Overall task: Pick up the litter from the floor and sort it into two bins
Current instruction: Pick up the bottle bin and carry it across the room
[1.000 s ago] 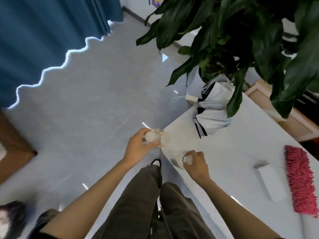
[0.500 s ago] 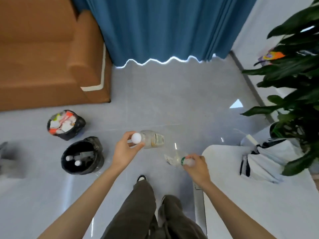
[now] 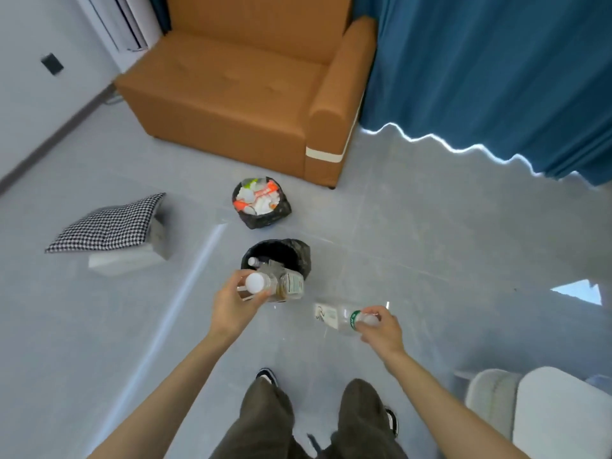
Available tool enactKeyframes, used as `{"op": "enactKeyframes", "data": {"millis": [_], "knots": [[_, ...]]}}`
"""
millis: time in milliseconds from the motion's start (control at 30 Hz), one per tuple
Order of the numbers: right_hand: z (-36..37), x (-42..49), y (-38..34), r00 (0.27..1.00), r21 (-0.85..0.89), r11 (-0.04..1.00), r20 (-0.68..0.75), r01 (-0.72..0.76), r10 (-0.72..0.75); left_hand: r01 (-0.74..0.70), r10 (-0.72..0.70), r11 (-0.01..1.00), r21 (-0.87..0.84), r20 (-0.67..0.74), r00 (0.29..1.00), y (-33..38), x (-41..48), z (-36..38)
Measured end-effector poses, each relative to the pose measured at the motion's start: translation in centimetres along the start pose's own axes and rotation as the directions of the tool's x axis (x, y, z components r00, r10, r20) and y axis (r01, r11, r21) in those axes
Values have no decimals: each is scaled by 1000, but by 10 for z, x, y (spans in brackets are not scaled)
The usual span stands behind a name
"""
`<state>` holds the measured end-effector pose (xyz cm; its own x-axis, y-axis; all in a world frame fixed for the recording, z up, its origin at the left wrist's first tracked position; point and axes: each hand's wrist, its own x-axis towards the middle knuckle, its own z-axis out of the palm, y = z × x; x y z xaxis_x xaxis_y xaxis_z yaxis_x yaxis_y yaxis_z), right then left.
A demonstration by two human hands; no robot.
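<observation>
My left hand (image 3: 233,306) grips a clear plastic bottle with a white cap (image 3: 281,284) by its neck, right over the near edge of a black-lined bin (image 3: 298,251) that holds other bottles. My right hand (image 3: 381,331) holds a second clear bottle with a green ring at the neck (image 3: 337,318), out to the right of that bin above the floor. Farther back stands another black-lined bin (image 3: 281,212) filled with white and orange wrappers and paper.
An orange sofa (image 3: 238,104) stands behind the bins, with a blue curtain (image 3: 496,67) to its right. A checkered cushion (image 3: 106,223) lies on a white box at the left. A white table edge (image 3: 563,419) and a stool (image 3: 490,399) sit at lower right. My legs are below.
The view has swung left from the table and plant towards the sofa and bins. Both hands kept their bottles, and the left one now hangs over the near bin.
</observation>
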<state>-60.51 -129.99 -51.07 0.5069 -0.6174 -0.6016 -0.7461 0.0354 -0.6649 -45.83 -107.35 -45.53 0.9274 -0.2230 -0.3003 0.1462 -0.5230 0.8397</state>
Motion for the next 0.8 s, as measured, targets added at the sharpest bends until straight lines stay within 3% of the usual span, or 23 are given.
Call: {"op": "enactKeyframes", "data": {"millis": [200,333,800], "knots": [[107,9,-58,998,32,999,43,-42,41,114,-114,993,-9,-60,992,-48,38,-97],[153,29,-87,998,-10,999,59,-35,36,183,-185,983,-29,-90,979,-64,66,-122],[261,190,-150,973,15,973,8,-229,229,248,-251,967,63,57,966,-85,263,-107]]}}
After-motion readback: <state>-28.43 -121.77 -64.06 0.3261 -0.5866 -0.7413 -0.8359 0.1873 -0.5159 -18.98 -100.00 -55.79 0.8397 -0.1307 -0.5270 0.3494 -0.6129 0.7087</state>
